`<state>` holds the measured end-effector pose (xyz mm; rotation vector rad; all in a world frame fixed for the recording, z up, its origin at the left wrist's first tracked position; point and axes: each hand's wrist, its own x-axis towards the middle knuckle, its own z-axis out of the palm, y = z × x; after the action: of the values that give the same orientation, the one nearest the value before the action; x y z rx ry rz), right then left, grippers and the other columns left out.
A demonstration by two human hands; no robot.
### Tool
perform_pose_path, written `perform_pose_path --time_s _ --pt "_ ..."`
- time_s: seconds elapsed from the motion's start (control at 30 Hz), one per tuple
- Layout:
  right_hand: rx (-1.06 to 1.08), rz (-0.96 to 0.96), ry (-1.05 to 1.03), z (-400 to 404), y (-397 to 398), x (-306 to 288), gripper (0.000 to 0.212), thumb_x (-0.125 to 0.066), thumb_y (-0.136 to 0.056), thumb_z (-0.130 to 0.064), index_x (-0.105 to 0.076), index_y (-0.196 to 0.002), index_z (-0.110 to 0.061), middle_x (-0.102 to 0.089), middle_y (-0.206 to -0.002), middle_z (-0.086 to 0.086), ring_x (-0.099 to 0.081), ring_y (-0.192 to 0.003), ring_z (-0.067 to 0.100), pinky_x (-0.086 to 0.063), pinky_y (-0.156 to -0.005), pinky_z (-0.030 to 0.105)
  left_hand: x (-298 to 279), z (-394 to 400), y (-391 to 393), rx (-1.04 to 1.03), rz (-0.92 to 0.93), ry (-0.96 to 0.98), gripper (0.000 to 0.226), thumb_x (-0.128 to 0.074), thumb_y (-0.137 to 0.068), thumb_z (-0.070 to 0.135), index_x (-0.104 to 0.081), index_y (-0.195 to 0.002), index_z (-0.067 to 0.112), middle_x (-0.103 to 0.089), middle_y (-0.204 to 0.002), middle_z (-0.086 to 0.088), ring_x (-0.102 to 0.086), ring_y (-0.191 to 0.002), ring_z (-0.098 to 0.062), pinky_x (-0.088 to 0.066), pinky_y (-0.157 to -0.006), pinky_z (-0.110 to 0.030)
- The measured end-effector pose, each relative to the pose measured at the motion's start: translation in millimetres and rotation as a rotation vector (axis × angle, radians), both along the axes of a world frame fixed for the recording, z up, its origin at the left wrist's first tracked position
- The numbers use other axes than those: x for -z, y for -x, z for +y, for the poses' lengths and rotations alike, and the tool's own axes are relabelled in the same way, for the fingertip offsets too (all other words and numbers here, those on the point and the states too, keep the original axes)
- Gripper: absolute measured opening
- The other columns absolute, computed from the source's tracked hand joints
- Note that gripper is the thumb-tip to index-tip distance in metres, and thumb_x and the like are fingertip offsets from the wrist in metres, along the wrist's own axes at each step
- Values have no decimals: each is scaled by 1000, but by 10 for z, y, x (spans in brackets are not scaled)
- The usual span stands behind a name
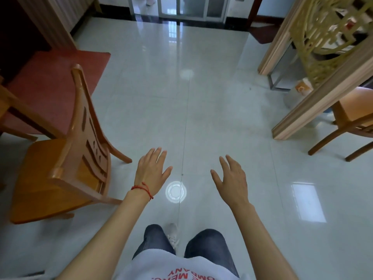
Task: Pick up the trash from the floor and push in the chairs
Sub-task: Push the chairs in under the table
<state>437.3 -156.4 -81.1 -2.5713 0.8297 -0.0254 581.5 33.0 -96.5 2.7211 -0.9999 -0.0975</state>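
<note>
A wooden chair (66, 158) stands at the left, its back turned toward me and its seat facing left. A second wooden chair (351, 122) shows partly at the right edge. My left hand (151, 170), with a red string on the wrist, hovers palm down just right of the left chair's back, fingers straight, holding nothing. My right hand (232, 178) hovers beside it over the pale tiled floor (201, 118), fingers spread and holding nothing. No trash is plainly visible on the floor; the round bright spot between my hands looks like a light reflection.
A red mat (56, 81) lies at the upper left beside dark wooden furniture. A carved wooden partition (314, 57) stands at the upper right, with a pale jug (298, 93) behind it. Glass sliding doors (181, 7) are at the far end. My legs are at the bottom.
</note>
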Motion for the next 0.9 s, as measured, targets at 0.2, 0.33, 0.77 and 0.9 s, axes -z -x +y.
perform_pose_path --time_s 0.2,0.33,0.77,0.9 --pt "-39 2 -12 -597 -545 36 53 -48 -93 -37 -38 -138 -11 -34 -148 13 -29 -137 29 -23 -111 41 58 -558 -465 -2 -20 -44 47 -64 -76 31 -61 -112 0 -63 -116 -21 -60 -107 -38 -50 -82 -50" --pt "-97 6 -12 -1130 -995 19 54 -48 -93 -37 -38 -138 -11 -34 -148 14 -30 -137 30 -23 -111 42 59 -1013 -791 -63 -22 -35 52 -78 -69 24 -61 -112 -1 -63 -115 -21 -59 -107 -39 -50 -82 -51" --pt "-392 39 38 -2200 -2486 -165 55 -43 -93 -41 -34 -140 -13 -30 -151 10 -25 -139 26 -19 -113 39 -99 -1759 -1662 -379 10 2 51 -55 -83 36 -57 -119 0 -58 -124 -21 -54 -116 -38 -45 -90 -50" --pt "-500 50 39 -2118 -3051 -146 55 -41 -94 -42 -32 -141 -15 -27 -152 9 -23 -140 25 -17 -113 38 -102 -1643 -2005 -457 9 -16 55 -41 -85 43 -59 -116 1 -60 -121 -20 -56 -113 -38 -47 -87 -50"
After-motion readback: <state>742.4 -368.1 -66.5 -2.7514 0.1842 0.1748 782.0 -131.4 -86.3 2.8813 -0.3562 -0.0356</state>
